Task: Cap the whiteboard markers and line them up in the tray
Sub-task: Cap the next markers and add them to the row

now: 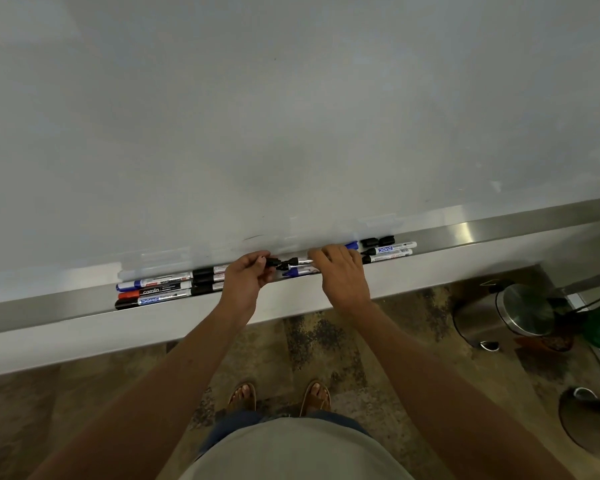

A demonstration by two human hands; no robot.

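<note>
Head view: at mid-frame over the tray (465, 233), the left hand (246, 277) pinches a black cap (273, 262) just short of the marker (300, 261) gripped by the right hand (340, 271). Both hands hide the marker's barrel and parts of the markers lying beneath; capped markers lie in rows lower left (153, 291) and right (390, 251).

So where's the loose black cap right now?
In the head view it sits just left of centre, pinched in the left hand: the black cap is held over the tray, facing the marker in the right hand.

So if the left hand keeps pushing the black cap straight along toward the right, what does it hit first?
Most likely the uncapped nib of the marker held by the right hand. The left hand holds the black cap facing it, apparently apart, though depth is unclear.
</note>
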